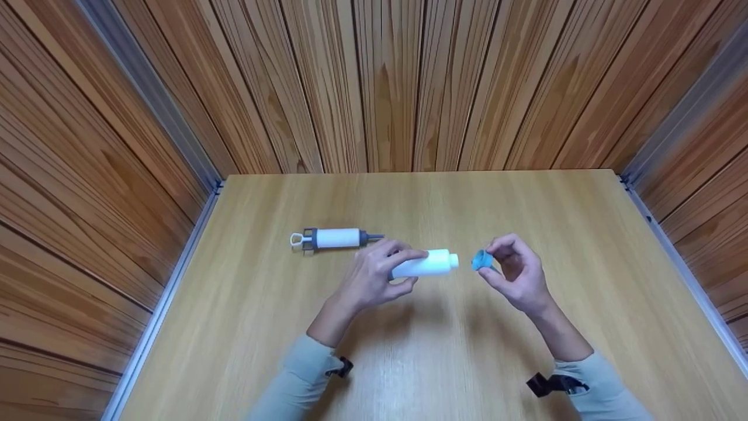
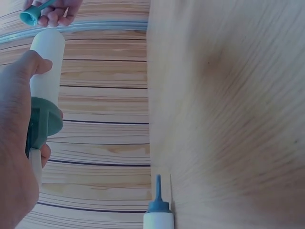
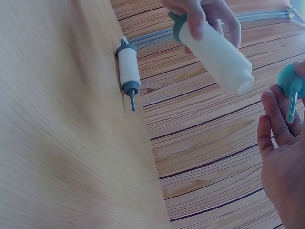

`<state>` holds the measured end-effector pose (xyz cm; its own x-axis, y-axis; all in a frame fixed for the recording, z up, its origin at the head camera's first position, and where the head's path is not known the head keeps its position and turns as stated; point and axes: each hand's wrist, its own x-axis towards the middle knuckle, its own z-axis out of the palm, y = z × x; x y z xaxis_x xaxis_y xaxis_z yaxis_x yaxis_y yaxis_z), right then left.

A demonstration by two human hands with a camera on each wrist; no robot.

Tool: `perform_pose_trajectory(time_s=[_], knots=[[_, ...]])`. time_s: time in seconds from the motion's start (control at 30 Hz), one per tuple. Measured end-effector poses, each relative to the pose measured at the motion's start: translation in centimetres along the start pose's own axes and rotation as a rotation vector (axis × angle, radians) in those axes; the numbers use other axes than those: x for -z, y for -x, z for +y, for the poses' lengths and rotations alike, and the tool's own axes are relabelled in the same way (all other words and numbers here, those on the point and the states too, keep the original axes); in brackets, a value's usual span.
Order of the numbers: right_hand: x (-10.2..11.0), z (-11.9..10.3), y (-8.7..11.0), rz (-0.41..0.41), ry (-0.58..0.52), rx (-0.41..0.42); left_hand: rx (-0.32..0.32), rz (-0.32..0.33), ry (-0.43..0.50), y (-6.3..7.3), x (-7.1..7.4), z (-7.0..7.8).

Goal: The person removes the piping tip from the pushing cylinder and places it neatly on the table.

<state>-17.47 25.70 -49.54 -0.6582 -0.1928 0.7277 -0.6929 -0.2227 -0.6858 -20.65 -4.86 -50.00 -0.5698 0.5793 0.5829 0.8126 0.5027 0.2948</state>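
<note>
My left hand point(image 1: 374, 273) holds a white syringe barrel point(image 1: 425, 263) sideways above the table, its bare open-looking neck pointing right. At its rear, a dark green collar point(image 2: 47, 119) with a handle shows in the left wrist view. Just right of the neck, the right hand point(image 1: 522, 279) pinches a blue-green nozzle cap point(image 1: 481, 259) between thumb and fingers. A gap separates cap and barrel. In the right wrist view the cap's thin spout point(image 3: 291, 107) points down. A second, assembled syringe point(image 1: 338, 238) lies on the table behind the left hand.
The light wood table point(image 1: 280, 204) is bounded by plank walls point(image 1: 388, 88) at the back and both sides. Metal rails point(image 1: 193, 234) run along its side edges. Each sleeve carries a black strap point(image 1: 555, 385) near the wrist.
</note>
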Motion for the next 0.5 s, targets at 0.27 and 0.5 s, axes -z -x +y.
perform_pose_trajectory(time_s=[0.27, 0.5], knots=[[0.0, 0.0, 0.1, 0.017, -0.011, -0.018, 0.067, -0.077, 0.014, -0.2, -1.7, -0.9], [0.0, 0.1, 0.1, 0.001, -0.014, 0.000, 0.120, -0.124, 0.048, -0.1, -2.9, -2.0]])
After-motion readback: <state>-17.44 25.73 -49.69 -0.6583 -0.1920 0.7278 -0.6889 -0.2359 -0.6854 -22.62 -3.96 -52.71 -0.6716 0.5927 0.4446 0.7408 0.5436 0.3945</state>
